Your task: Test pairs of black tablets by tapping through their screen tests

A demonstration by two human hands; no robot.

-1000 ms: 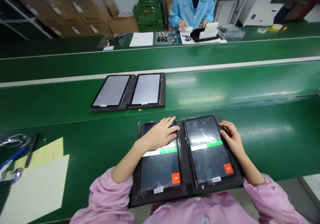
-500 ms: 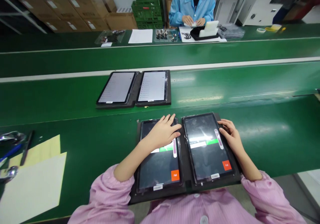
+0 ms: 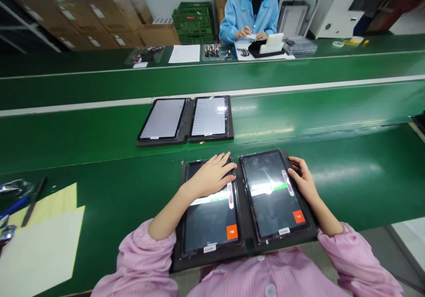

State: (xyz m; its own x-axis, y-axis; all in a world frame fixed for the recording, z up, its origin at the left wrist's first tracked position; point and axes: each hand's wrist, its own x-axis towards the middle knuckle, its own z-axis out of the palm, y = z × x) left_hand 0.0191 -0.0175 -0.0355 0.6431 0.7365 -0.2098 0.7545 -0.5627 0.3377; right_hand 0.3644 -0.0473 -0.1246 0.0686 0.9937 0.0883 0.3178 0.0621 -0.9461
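Two tablets lie side by side on a black tray (image 3: 246, 226) at the table's near edge, each with a dark screen and an orange "Fail" box. Over the upper part of the left tablet (image 3: 212, 221) rests my left hand (image 3: 212, 177), fingers spread, covering some of its screen. My right hand (image 3: 304, 179) is at the outer side of the right tablet (image 3: 272, 208). Its thumb lies on the tray's edge beside that tablet and its fingers curl round the side; the fingertips are partly hidden. Both screens show a green and white bar.
Beyond, two tablets with pale screens (image 3: 164, 119) lie in another black tray on the green belt (image 3: 282, 111). Paper sheets (image 3: 46, 252) and a dark pen (image 3: 33, 202) are at left. Across the belt, a person in a blue coat (image 3: 229, 18) works behind small parts (image 3: 212, 51).
The far pair of tablets has shifted right along the belt, while the camera view has tilted slightly. My hands keep nearly the same places on the near tablets.
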